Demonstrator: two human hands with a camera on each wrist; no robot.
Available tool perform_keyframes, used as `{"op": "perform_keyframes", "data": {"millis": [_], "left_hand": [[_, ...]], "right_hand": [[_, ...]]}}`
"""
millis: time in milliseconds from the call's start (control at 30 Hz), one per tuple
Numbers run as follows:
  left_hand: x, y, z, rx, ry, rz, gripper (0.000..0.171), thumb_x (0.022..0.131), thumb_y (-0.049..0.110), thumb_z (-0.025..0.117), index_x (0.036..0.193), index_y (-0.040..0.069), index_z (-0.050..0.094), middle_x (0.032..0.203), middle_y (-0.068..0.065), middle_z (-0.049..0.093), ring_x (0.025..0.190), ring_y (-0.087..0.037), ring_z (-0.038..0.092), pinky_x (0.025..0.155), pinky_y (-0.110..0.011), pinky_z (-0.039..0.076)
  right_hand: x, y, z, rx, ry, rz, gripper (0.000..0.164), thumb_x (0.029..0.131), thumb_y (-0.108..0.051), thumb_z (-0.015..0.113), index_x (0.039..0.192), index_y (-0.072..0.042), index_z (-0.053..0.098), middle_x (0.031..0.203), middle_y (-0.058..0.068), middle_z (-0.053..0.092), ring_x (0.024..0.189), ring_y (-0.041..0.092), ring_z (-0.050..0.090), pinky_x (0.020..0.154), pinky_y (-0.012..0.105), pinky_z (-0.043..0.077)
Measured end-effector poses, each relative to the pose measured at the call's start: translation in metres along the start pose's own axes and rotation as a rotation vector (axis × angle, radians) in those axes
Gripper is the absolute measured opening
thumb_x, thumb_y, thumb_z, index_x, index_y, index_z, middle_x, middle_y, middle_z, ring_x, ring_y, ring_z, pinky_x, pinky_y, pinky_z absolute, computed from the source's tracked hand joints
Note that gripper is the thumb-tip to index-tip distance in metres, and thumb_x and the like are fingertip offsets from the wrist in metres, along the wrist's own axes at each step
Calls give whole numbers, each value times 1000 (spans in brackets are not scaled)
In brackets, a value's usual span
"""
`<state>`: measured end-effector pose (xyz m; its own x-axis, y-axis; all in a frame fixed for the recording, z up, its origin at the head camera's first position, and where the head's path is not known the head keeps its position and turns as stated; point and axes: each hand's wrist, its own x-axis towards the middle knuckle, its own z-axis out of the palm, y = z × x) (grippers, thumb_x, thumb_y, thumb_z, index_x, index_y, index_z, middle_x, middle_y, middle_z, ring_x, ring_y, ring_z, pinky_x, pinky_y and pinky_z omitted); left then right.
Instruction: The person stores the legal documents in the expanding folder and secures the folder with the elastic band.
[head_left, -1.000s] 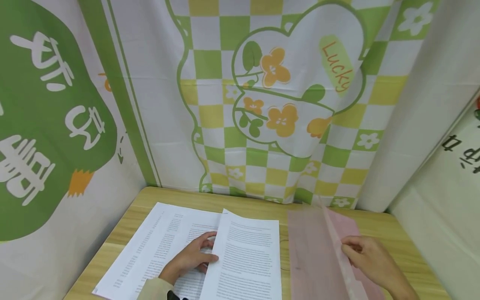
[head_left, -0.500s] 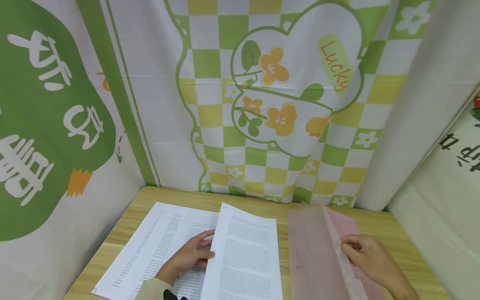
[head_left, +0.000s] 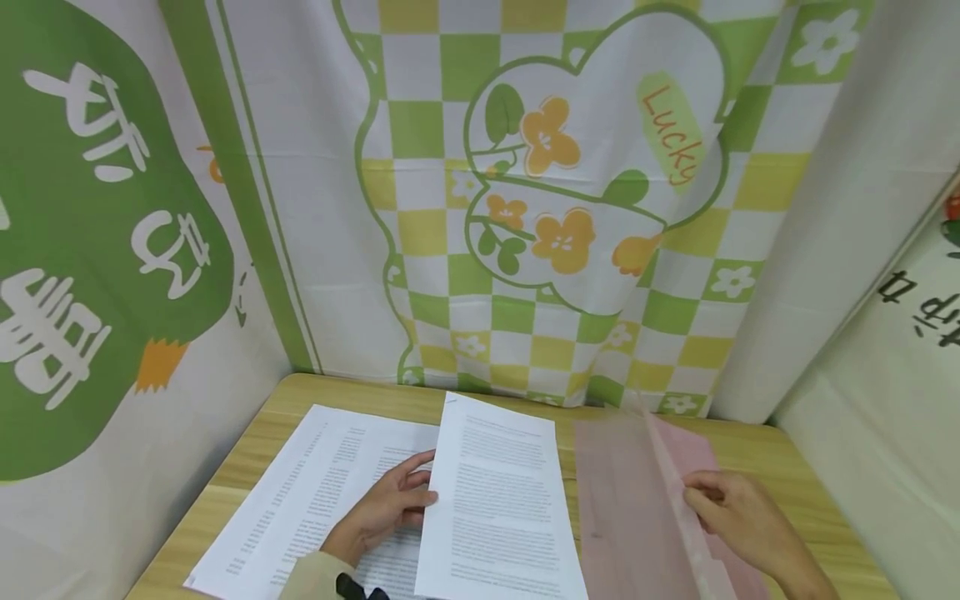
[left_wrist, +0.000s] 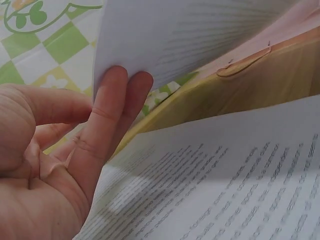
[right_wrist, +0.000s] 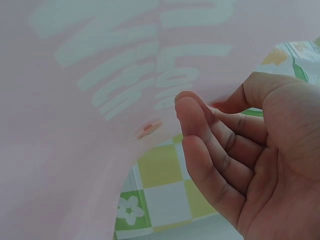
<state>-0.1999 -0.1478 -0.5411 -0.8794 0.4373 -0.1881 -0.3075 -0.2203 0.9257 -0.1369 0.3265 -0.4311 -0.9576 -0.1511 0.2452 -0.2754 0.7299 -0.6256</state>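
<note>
In the head view my left hand pinches the left edge of a printed sheet, which is raised off the table and slightly tilted. The left wrist view shows the thumb on one side of that paper and fingertips on the other. Under the hand lie more printed pages. My right hand pinches the edge of the upper flap of a pink translucent plastic folder and holds it lifted. White lettering and a small button show on the folder in the right wrist view.
The wooden table carries the papers on the left and the folder on the right. A green-and-white checked curtain hangs behind it, with printed cloth at the left and more cloth at the right.
The left hand has raised the printed sheet a little and shifted its lower end to the right, towards the folder. My right hand and the lifted flap have stayed in place.
</note>
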Motion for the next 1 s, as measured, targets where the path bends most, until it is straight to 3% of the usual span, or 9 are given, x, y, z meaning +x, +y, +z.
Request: {"op": "perform_keyframes", "data": {"millis": [433,700,1000], "left_hand": [[21,-4,15,1,-26,8,77,91,-4,71,158,3,35,127,-15,65,98,-26,70,74,-34,60],[30,-6,15,31,-31,3,74,92,-3,70,157,1,36,127,-15,66,97,-25,71,74,-33,60],[36,-5,13,58,8,-11,73,91,-4,69,157,-1,36,125,-14,67,94,-25,71,73,-35,60]], "right_hand": [[-1,2,-1,10,8,-32,24,96,-3,65,80,-20,66,60,-14,50,55,4,49,50,24,40],[-1,1,1,11,14,-53,29,95,-1,64,75,-22,62,58,-15,49,54,4,49,49,25,40],[0,2,1,17,17,-39,24,96,-2,64,80,-20,66,60,-14,51,55,3,50,50,25,41]]}}
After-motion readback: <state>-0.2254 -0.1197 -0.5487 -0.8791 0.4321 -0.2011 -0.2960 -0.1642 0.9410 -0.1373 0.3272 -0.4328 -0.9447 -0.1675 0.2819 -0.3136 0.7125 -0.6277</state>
